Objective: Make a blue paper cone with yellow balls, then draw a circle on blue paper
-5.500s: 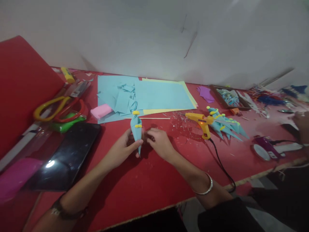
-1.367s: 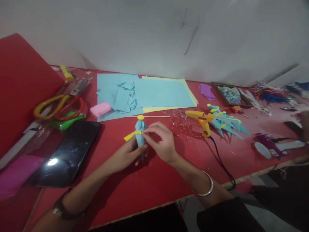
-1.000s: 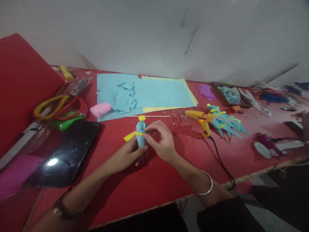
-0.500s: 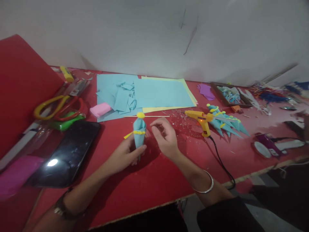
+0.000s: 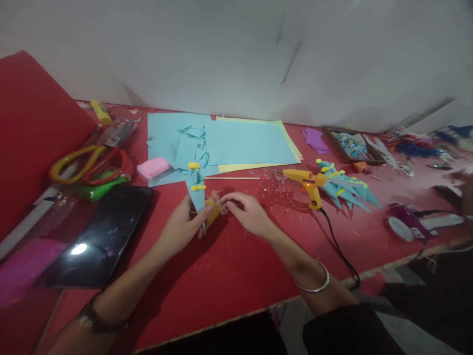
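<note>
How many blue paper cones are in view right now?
At least 4: one blue cone in the left hand, and three or more overlapping in the pile to the right of the yellow glue gun, where others may be hidden.

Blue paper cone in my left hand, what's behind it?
Behind the blue paper cone, a yellow piece shows, with what looks like clear plastic at its edge. The cone and left hand cover part of it, so its full shape can't be seen.
</note>
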`<move>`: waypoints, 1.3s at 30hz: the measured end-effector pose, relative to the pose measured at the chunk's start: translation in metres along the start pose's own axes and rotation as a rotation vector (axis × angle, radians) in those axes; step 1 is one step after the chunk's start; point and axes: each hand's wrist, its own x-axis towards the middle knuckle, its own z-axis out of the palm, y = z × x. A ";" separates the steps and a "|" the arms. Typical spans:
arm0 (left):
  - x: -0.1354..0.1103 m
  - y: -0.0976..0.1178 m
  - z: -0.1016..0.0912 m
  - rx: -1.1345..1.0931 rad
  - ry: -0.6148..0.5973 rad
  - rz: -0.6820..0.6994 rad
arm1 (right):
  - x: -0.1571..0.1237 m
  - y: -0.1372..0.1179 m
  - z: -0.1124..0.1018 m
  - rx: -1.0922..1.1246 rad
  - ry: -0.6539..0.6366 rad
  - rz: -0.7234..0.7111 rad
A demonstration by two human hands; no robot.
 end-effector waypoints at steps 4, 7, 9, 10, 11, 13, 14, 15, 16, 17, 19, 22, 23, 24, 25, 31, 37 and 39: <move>0.000 0.001 -0.001 0.053 -0.031 -0.017 | -0.001 -0.005 0.000 -0.018 -0.046 -0.005; 0.001 0.002 -0.003 0.091 -0.087 -0.049 | -0.003 -0.007 0.003 -0.175 0.028 -0.028; 0.002 0.002 -0.004 0.111 -0.115 -0.070 | -0.004 -0.006 0.005 -0.265 0.049 -0.049; 0.002 0.002 -0.005 0.119 -0.122 -0.076 | -0.003 -0.006 0.006 -0.287 0.051 -0.055; 0.002 0.002 -0.005 0.125 -0.125 -0.077 | -0.003 -0.005 0.007 -0.298 0.049 -0.059; 0.002 0.002 -0.006 0.129 -0.131 -0.069 | -0.002 -0.003 0.008 -0.295 0.026 -0.063; 0.002 0.001 -0.006 0.126 -0.136 -0.062 | -0.001 -0.002 0.008 -0.288 0.005 -0.063; 0.001 0.001 -0.006 0.121 -0.140 -0.054 | 0.000 -0.002 0.007 -0.280 -0.017 -0.064; 0.001 0.001 -0.006 0.116 -0.146 -0.047 | 0.000 -0.002 0.007 -0.272 -0.035 -0.063; 0.001 0.001 -0.006 0.112 -0.151 -0.040 | 0.001 -0.002 0.007 -0.266 -0.043 -0.061; 0.001 0.002 -0.006 0.100 -0.160 -0.027 | 0.000 -0.002 0.008 -0.254 -0.032 -0.048; 0.001 0.003 -0.006 0.079 -0.182 -0.015 | -0.001 -0.002 0.011 -0.214 0.013 -0.035; 0.001 0.003 -0.006 0.075 -0.189 -0.015 | -0.001 -0.002 0.012 -0.193 0.026 -0.034; 0.001 0.003 -0.006 0.071 -0.197 -0.014 | -0.002 -0.001 0.013 -0.171 0.035 -0.034; 0.001 0.003 -0.006 0.067 -0.201 -0.014 | -0.002 -0.001 0.014 -0.151 0.040 -0.037; -0.002 0.004 -0.004 0.061 -0.146 -0.036 | -0.001 -0.002 0.014 -0.051 0.056 -0.046; -0.002 0.003 -0.003 0.099 -0.150 -0.037 | 0.001 -0.005 0.010 0.220 0.131 0.038; -0.002 0.003 -0.003 0.088 -0.143 -0.024 | 0.002 -0.005 0.009 0.295 0.216 0.090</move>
